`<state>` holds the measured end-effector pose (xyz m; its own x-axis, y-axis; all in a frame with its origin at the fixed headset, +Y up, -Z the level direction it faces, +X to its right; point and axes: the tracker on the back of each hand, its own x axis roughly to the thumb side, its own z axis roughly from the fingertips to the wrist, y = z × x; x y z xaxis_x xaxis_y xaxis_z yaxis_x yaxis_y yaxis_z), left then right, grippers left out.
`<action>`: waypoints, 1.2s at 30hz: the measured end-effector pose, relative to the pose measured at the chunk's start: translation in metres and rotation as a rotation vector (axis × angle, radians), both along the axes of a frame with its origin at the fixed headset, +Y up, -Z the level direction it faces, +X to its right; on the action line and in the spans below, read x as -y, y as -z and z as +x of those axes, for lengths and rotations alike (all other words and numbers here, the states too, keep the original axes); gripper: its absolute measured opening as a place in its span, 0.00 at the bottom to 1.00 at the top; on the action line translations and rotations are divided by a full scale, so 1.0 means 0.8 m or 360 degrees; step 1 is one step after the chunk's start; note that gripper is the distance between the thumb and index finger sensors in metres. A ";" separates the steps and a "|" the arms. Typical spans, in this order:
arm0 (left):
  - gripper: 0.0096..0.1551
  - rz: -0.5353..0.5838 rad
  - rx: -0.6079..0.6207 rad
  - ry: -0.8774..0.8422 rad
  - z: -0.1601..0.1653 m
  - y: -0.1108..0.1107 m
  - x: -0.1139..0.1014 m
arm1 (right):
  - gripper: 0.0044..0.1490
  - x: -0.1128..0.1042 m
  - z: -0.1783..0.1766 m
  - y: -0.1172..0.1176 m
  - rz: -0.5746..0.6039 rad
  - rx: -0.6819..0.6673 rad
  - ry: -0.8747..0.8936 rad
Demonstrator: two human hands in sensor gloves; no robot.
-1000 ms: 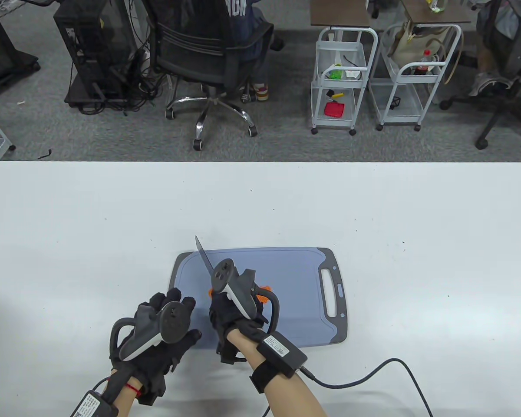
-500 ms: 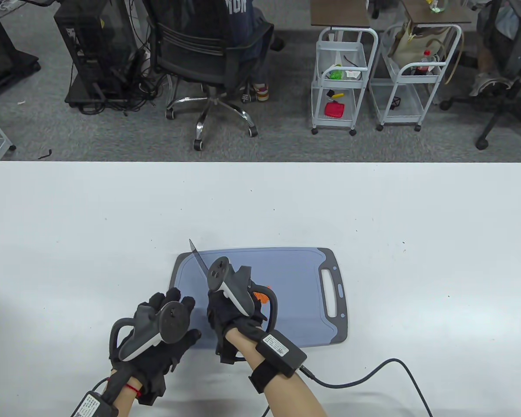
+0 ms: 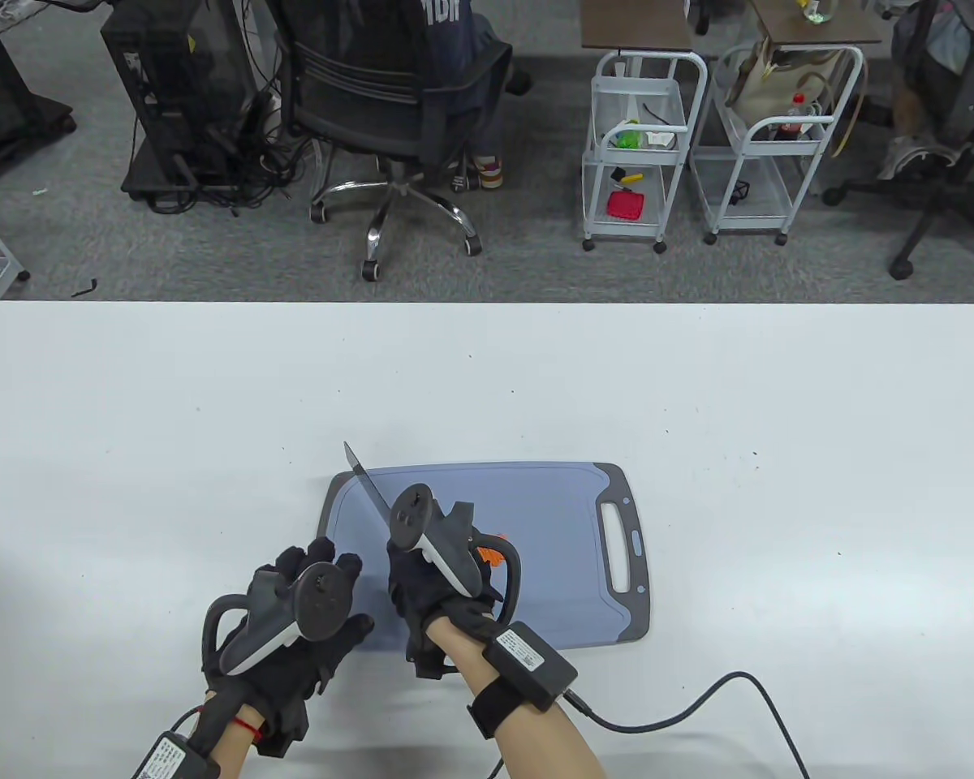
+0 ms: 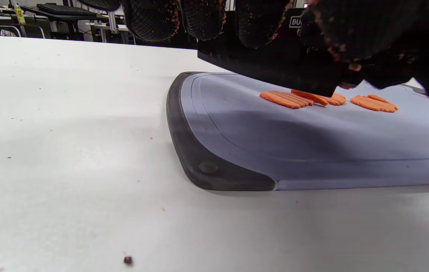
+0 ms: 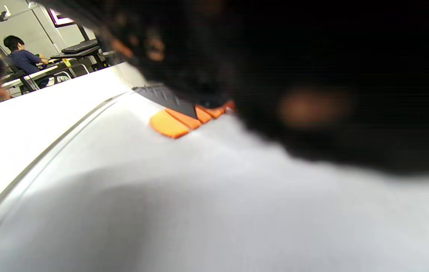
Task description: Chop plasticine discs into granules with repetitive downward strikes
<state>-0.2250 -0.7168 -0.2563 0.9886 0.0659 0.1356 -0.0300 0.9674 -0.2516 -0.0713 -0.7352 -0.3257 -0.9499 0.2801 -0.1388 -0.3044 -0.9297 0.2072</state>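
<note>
Orange plasticine discs (image 4: 301,99), cut into strips, lie on a blue-grey cutting board (image 3: 552,495). In the table view only a bit of orange (image 3: 491,556) shows past my right hand. My right hand (image 3: 426,580) grips a knife (image 3: 367,485) whose blade points up-left over the board's left part. In the left wrist view the dark blade (image 4: 275,66) sits on or just over the strips. The right wrist view shows the blade edge among the strips (image 5: 176,121). My left hand (image 3: 312,596) rests at the board's near left corner, fingers spread, holding nothing.
The white table (image 3: 130,422) reaches far on all sides. The board's handle slot (image 3: 621,544) is on its right. A black cable (image 3: 698,698) trails right from my right wrist. Chairs and white carts (image 3: 633,138) stand beyond the table.
The knife tip has swung a little to the left and my right hand has shifted slightly left over the plasticine. My left hand stays where it was.
</note>
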 end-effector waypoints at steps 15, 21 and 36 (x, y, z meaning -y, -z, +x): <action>0.47 -0.0005 0.0016 0.0007 0.002 0.001 0.004 | 0.34 0.006 0.008 0.009 0.0078 0.0061 0.0100; 0.48 -0.0026 0.0018 0.0034 0.004 0.001 0.007 | 0.34 0.022 0.004 0.008 -0.0021 0.0051 0.0049; 0.48 -0.0011 0.0009 0.0016 0.001 0.001 0.005 | 0.34 0.004 0.011 0.002 0.0132 0.0061 0.0041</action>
<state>-0.2240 -0.7207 -0.2572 0.9884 0.0567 0.1406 -0.0186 0.9658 -0.2586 -0.0626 -0.7382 -0.3274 -0.9368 0.3162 -0.1499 -0.3345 -0.9350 0.1177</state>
